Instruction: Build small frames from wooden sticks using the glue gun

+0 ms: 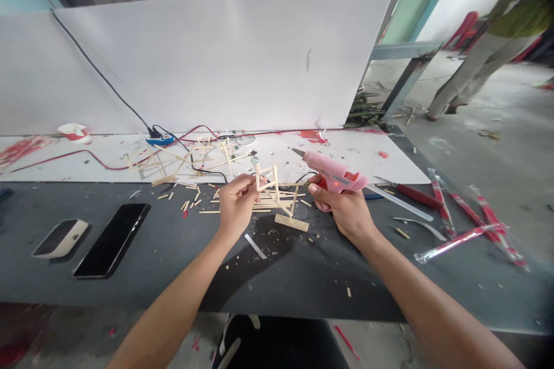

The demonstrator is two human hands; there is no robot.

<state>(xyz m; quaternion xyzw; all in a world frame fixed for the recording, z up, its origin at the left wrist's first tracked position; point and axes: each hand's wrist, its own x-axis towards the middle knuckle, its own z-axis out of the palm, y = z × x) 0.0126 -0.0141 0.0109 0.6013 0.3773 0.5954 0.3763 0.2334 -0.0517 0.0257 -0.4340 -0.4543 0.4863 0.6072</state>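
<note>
Between the fingers of my left hand (pixel 239 200) is a small frame of glued wooden sticks (pixel 277 187), held above the dark table. A flat piece of sticks side by side (pixel 291 222) forms its lower end. My right hand (pixel 346 207) is wrapped round the handle of a pink glue gun (pixel 331 170), whose nozzle points up and to the left. A clear glue stick (pixel 402 203) sticks out of the gun's back. Right beside my right fingertips is the end of a thin stick reaching across from the frame. Loose wooden sticks (pixel 264 203) lie behind the frame.
A black phone (pixel 111 240) and a white device (pixel 61 238) lie at left. More stick frames (pixel 190 155) and a blue power socket (pixel 161 139) with cables are behind. Red-handled pliers (pixel 418 195) and wrapped red packets (pixel 465 236) lie right. A person (pixel 489 40) stands beyond.
</note>
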